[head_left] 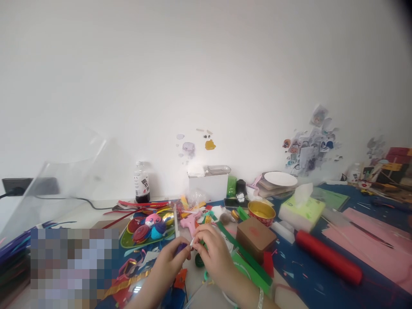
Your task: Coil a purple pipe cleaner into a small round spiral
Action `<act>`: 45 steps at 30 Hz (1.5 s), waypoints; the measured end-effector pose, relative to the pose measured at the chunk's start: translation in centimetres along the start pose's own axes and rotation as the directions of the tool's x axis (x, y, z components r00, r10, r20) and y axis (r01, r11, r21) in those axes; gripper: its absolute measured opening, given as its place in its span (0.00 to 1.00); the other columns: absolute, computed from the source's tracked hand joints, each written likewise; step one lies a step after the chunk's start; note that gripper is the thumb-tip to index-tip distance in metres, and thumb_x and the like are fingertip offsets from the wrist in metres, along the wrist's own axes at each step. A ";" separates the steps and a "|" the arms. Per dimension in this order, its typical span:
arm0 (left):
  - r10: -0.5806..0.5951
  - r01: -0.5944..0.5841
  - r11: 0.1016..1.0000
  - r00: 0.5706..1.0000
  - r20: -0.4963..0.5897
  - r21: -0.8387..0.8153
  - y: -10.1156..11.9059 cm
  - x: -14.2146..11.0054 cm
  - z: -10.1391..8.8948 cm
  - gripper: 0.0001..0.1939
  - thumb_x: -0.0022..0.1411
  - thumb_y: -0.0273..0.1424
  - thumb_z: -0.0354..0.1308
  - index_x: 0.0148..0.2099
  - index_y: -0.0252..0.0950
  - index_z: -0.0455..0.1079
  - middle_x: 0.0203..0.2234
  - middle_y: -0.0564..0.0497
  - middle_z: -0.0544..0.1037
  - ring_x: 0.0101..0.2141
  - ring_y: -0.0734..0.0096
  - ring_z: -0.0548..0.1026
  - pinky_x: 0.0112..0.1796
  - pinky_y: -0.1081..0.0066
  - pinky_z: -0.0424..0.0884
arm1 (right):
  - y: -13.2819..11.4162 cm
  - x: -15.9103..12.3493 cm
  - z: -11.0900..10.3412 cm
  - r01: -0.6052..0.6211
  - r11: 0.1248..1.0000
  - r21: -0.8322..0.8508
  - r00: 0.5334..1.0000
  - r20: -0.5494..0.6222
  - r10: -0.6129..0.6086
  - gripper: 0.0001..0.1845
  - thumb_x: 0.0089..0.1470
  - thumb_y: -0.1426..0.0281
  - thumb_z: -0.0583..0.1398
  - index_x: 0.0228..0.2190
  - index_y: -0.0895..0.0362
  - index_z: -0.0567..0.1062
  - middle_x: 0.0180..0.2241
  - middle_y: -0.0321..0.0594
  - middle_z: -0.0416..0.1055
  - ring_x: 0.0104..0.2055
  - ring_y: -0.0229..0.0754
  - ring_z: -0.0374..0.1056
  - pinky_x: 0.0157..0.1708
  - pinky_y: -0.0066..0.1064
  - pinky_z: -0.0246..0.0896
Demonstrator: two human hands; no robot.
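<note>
Close together over the middle of the cluttered table, my left hand point(173, 256) and my right hand point(212, 245) meet at their fingertips. A small dark purple piece point(182, 247) shows in the closed fingers of my left hand; its kind is unclear. My right hand pinches a small white piece point(192, 243), which touches or nearly touches the purple one. Just beyond my fingers lies a pink glue gun point(189, 222). Left of it, a green tray point(125, 243) bears several colourful round decorations point(141, 232). A dark green roll point(199, 260) sits below my fingertips, partly covered.
A brown box point(256, 237), a gold-lined bowl point(262, 210), a tissue pack point(302, 212) and a red roll point(328, 256) stand to the right. A bottle of dark liquid point(142, 182) is near the wall. Pink sheets point(380, 240) lie far right; scraps surround my hands.
</note>
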State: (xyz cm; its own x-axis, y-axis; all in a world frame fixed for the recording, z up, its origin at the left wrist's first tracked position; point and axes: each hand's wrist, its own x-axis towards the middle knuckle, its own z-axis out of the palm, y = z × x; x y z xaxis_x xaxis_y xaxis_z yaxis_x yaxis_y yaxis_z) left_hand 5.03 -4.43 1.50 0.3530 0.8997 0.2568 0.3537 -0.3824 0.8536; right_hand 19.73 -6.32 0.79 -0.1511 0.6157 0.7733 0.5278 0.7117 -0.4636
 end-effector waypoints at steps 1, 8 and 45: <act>-0.010 0.011 1.000 1.000 0.008 -0.008 0.0 0.0 -0.1 0.10 0.55 0.34 0.47 0.24 0.38 0.62 0.19 0.57 0.65 0.22 0.73 0.63 0.23 0.77 0.59 | 0.0 0.0 -0.1 0.008 1.000 0.026 1.000 0.003 -0.008 0.08 0.52 0.80 0.53 0.29 0.56 0.67 0.35 0.39 0.66 0.39 0.40 0.62 0.39 0.31 0.58; -0.034 0.037 0.996 0.999 0.038 -0.076 -0.1 -0.1 -0.2 0.10 0.56 0.34 0.47 0.25 0.37 0.61 0.20 0.58 0.62 0.20 0.76 0.57 0.21 0.78 0.55 | -0.3 0.2 -0.9 -0.048 0.973 0.225 0.998 0.055 0.037 0.04 0.54 0.75 0.54 0.29 0.55 0.67 0.39 0.40 0.65 0.44 0.40 0.62 0.44 0.31 0.55; 0.507 -0.297 0.608 0.859 -0.072 0.737 -2.0 -0.7 -0.5 0.16 0.58 0.34 0.50 0.49 0.38 0.65 0.35 0.47 0.79 0.32 0.64 0.79 0.26 0.74 0.73 | -0.4 0.1 0.2 -0.360 0.786 0.502 0.933 0.188 0.307 0.23 0.44 0.80 0.56 0.43 0.54 0.61 0.37 0.38 0.69 0.35 0.38 0.65 0.40 0.35 0.61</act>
State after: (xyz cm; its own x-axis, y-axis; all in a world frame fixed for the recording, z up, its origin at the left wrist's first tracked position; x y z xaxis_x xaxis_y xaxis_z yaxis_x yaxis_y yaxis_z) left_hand 3.60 -4.19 -0.14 0.4201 0.5939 0.6861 0.7482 -0.6546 0.1085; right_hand 19.36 -6.43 0.97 -0.1360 0.8567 0.4976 0.0494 0.5075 -0.8602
